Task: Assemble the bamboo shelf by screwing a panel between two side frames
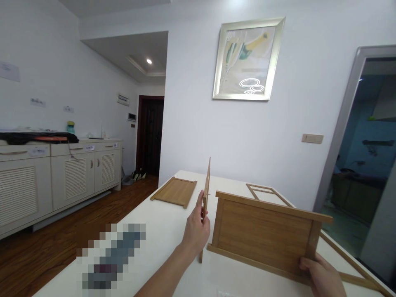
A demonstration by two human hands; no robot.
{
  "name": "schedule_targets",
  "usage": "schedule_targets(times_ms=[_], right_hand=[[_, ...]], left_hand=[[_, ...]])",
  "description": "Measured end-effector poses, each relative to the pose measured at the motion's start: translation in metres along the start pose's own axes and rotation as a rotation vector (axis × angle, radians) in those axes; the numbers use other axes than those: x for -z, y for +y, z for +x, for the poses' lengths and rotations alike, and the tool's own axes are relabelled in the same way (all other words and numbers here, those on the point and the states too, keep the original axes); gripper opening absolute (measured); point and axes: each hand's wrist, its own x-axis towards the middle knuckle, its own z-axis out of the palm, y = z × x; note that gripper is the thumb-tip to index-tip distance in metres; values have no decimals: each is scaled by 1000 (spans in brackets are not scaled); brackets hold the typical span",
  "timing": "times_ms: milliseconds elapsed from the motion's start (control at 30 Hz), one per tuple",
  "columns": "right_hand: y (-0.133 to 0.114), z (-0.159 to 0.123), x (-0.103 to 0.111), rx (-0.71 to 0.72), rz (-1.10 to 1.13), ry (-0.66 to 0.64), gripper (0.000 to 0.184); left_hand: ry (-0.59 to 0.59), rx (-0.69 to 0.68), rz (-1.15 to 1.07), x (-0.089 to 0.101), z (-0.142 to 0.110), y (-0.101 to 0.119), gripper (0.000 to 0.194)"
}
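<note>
My left hand (197, 225) is closed around a thin wooden piece (207, 185) that stands upright and is seen nearly edge-on. To its right, my right hand (323, 272) grips the lower right corner of a rectangular wooden panel (262, 235) with a frame rail along its top and bottom. The panel is tilted up above the white table (173, 231), its broad face toward me. A narrow gap separates the panel's left edge from the upright piece. Part of my right hand's fingers is hidden behind the panel.
Another wooden panel (175, 192) lies flat at the table's far left. An open wooden frame (269, 192) lies at the back right, and more wooden strips (346, 255) show on the right. A blurred-out object (114, 258) is at the front left. Beyond stands a white cabinet (74, 177).
</note>
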Motion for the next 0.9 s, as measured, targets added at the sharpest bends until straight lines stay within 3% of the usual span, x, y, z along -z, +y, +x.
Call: schedule_targets(times_ms=[133, 400, 900], right_hand=[[-9, -1, -13, -92, 6, -8, 7], [-16, -10, -45, -119, 19, 24, 6], [-1, 16, -16, -144, 45, 69, 7]], left_hand=[[30, -31, 68, 5, 2, -2, 69], [65, -52, 90, 13, 5, -3, 61], [18, -90, 94, 6, -3, -1, 64]])
